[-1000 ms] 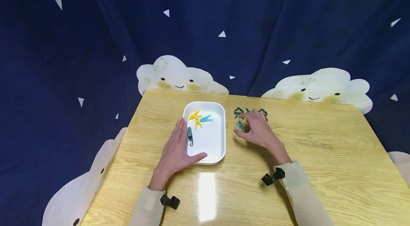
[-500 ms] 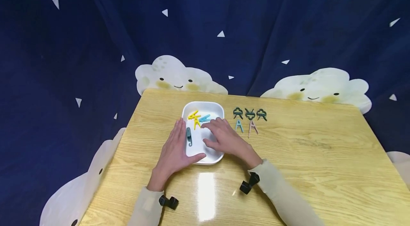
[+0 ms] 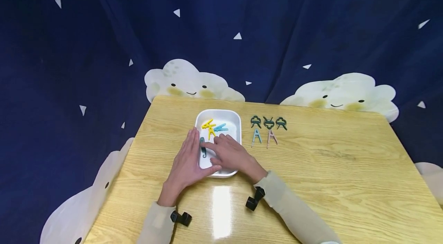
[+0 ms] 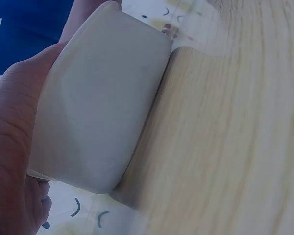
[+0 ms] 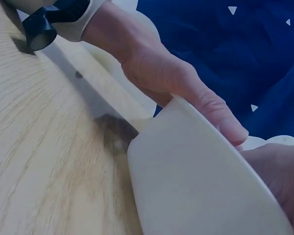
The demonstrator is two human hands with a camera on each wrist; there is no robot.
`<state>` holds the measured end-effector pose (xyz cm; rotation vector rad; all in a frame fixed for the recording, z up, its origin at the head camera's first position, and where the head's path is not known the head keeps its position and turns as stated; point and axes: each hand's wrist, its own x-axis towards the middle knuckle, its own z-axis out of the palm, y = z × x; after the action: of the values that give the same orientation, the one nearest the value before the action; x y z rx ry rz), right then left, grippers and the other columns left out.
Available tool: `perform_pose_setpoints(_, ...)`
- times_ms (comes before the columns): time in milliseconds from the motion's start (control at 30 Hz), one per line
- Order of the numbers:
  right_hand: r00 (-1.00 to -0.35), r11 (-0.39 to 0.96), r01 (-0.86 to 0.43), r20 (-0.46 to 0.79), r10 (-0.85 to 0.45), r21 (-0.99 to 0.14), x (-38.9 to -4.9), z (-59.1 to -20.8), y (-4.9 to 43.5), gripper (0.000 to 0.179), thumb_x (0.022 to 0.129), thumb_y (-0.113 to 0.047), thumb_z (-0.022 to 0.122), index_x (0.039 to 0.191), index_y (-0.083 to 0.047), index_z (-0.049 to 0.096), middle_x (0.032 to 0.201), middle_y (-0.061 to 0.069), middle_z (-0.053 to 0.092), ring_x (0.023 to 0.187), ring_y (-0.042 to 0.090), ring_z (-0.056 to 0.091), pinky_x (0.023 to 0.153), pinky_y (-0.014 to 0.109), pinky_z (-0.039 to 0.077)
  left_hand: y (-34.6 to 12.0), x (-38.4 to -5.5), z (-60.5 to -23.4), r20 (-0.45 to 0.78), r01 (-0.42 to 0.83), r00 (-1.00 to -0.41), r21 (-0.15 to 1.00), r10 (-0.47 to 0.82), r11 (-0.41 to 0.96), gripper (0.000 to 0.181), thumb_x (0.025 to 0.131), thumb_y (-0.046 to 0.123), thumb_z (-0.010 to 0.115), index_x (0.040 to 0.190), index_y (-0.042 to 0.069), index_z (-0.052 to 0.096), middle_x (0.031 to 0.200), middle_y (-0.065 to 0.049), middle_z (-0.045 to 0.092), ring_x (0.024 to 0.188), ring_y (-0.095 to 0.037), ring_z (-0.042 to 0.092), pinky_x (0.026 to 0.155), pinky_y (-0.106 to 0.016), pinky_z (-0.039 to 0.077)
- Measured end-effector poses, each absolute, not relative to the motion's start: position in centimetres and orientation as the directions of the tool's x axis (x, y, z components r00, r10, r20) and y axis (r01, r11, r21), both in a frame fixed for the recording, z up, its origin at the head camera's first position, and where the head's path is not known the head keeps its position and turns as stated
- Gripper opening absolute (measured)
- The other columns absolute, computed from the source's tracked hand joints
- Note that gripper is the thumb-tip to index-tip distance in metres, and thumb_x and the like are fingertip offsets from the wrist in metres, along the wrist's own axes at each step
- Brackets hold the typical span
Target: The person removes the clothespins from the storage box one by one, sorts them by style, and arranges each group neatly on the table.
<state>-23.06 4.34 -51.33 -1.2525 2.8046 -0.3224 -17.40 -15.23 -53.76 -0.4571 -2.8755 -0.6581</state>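
Note:
My left hand [image 3: 187,163] lies along the left wall of a white tray [image 3: 236,118], its fingers straight and its thumb over the front rim. Inside the tray, my right hand [image 3: 231,155] reaches left to a dark green hooked clip [image 3: 203,152]. The index fingertip is at that clip; the thumb stands apart from it. Farther back in the tray lie two yellow clothespins [image 3: 211,131] and blue clips [image 3: 220,128]. In the left wrist view, the tray wall hides what is inside. In the right wrist view, the left thumb [image 5: 228,125] crosses the rim.
Right of the tray, three dark green clips [image 3: 268,122] stand in a row on the wooden table [image 3: 332,171]. Below that row are a light blue clothespin [image 3: 256,136] and a pink clothespin [image 3: 271,137]. A dark blue curtain [image 3: 207,32] hangs behind.
My right hand has let go of the light blue clothespin on the table beside the pink one. It has moved left into the tray, to the hooked clip. The left hand stays put.

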Motion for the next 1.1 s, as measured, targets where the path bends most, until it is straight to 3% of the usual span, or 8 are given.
perform_pose_setpoints(167,-0.658,0.635,-0.750,0.118,-0.743,-0.185,-23.07,-51.72,4.32,0.042,0.101,-0.031,0.063,0.140,-0.018,0.067,0.112,0.002,0.069,0.103,0.019,0.056,0.096,0.038,0.050,-15.29,-17.41,-53.72,0.223,0.330,-0.940,0.407,0.258,0.852,0.139,0.078,0.090,0.060,0.166,-0.001,0.003,0.175,-0.013,-0.005,0.162,-0.033,0.006,0.131,-0.044,0.016)
perform_pose_setpoints(367,-0.643,0.622,-0.766,0.181,-0.744,-0.163,-23.00,-51.95,4.45,0.026,0.099,-0.027,0.064,0.118,-0.014,0.076,0.104,-0.001,0.073,0.096,0.017,0.059,0.091,0.032,0.051,-15.29,-17.37,-53.78,0.246,0.339,-0.935,0.411,0.255,0.846,0.139,0.077,0.089,0.061,0.165,-0.003,0.006,0.175,-0.014,-0.003,0.161,-0.036,0.009,0.129,-0.049,0.020)
perform_pose_setpoints(600,-0.637,0.626,-0.771,0.133,-0.759,-0.117,-22.93,-51.94,4.37,0.035,0.099,-0.028,0.065,0.132,-0.018,0.071,0.104,0.001,0.072,0.094,0.020,0.058,0.086,0.034,0.051,-15.19,-17.40,-53.67,0.218,0.321,-0.944,0.417,0.249,0.850,0.137,0.078,0.089,0.059,0.166,0.001,0.004,0.176,-0.011,-0.004,0.162,-0.031,0.005,0.130,-0.045,0.017)
perform_pose_setpoints(700,-0.637,0.628,-0.771,0.135,-0.759,-0.108,-23.01,-51.89,4.34,0.022,0.093,-0.024,0.067,0.112,-0.019,0.077,0.093,-0.002,0.068,0.087,0.018,0.054,0.079,0.032,0.049,-15.20,-17.47,-53.62,0.215,0.318,-0.945,0.421,0.247,0.849,0.137,0.078,0.089,0.060,0.166,0.001,0.004,0.176,-0.012,-0.003,0.162,-0.029,0.003,0.131,-0.045,0.016)
perform_pose_setpoints(800,-0.649,0.638,-0.761,0.145,-0.747,-0.121,-23.06,-51.80,4.34,0.008,0.086,-0.021,0.068,0.090,-0.019,0.075,0.084,-0.006,0.060,0.082,0.016,0.049,0.075,0.029,0.044,-15.22,-17.50,-53.59,0.219,0.322,-0.944,0.430,0.248,0.844,0.137,0.078,0.087,0.062,0.166,0.000,0.003,0.176,-0.012,-0.003,0.162,-0.028,0.002,0.131,-0.044,0.016)
perform_pose_setpoints(867,-0.655,0.642,-0.756,0.150,-0.741,-0.129,-23.04,-51.74,4.35,0.005,0.085,-0.021,0.067,0.085,-0.019,0.072,0.083,-0.007,0.058,0.081,0.016,0.047,0.074,0.028,0.043,-15.23,-17.49,-53.59,0.221,0.324,-0.943,0.432,0.249,0.842,0.138,0.078,0.087,0.063,0.166,0.000,0.003,0.176,-0.013,-0.003,0.162,-0.028,0.002,0.131,-0.044,0.016)
perform_pose_setpoints(967,-0.663,0.648,-0.749,0.159,-0.732,-0.140,-22.98,-51.77,4.35,0.011,0.090,-0.024,0.066,0.093,-0.016,0.073,0.089,-0.004,0.061,0.085,0.017,0.049,0.078,0.030,0.045,-15.24,-17.42,-53.62,0.215,0.321,-0.944,0.428,0.250,0.845,0.138,0.078,0.088,0.061,0.166,0.000,0.003,0.176,-0.012,-0.004,0.162,-0.027,0.001,0.131,-0.044,0.016)
perform_pose_setpoints(1100,-0.665,0.650,-0.747,0.166,-0.728,-0.139,-22.91,-51.89,4.32,0.024,0.098,-0.029,0.064,0.115,-0.015,0.073,0.100,0.001,0.064,0.091,0.020,0.052,0.083,0.033,0.048,-15.27,-17.28,-53.62,0.211,0.320,-0.945,0.424,0.252,0.847,0.138,0.078,0.090,0.059,0.166,0.001,0.002,0.176,-0.011,-0.005,0.162,-0.027,0.001,0.131,-0.044,0.016)
